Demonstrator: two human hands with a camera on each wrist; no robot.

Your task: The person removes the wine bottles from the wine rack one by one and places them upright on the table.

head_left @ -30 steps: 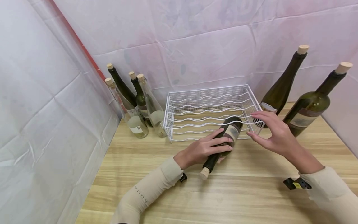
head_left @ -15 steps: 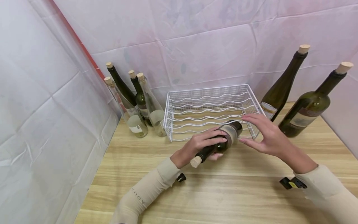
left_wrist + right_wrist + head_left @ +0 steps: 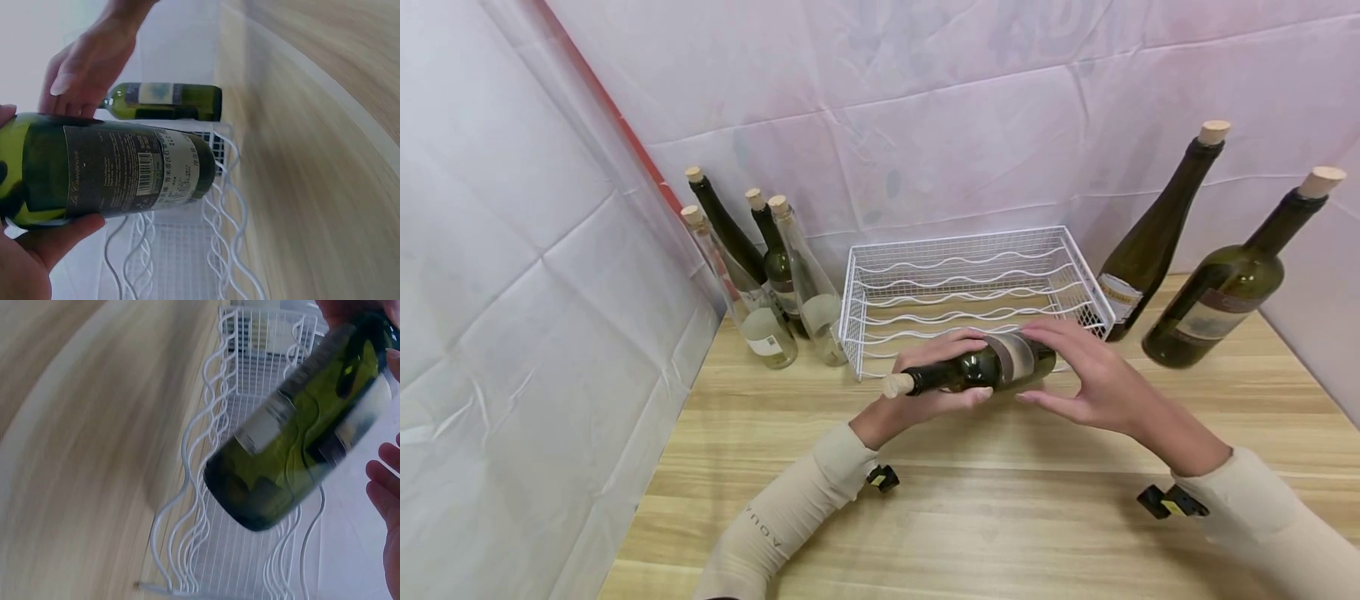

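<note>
A dark green wine bottle [image 3: 979, 367] with a cork and a two-tone label lies nearly level just in front of the white wire rack [image 3: 958, 240]. My left hand [image 3: 912, 408] grips it round the shoulder, and its cork end points left. Close to the base is my right hand [image 3: 1093, 379], thumb and fingers spread on either side. The right wrist view has that hand's fingers [image 3: 382, 475] apart from the glass. In the left wrist view the back label with a barcode [image 3: 145, 174] faces the camera, and the base seems raised off the table.
Two corked green bottles, a tall one [image 3: 1161, 225] and a broader one [image 3: 1232, 287], stand right of the rack. To its left is a cluster of several corked bottles, including a clear bottle [image 3: 808, 283]. White cloth [image 3: 940, 150] hangs behind the wooden table [image 3: 1000, 517].
My left hand has drawn the bottle out from over the rack's front and turned it from slanting to nearly level, cork leftward. My right hand has come left from the rack's corner to the base.
</note>
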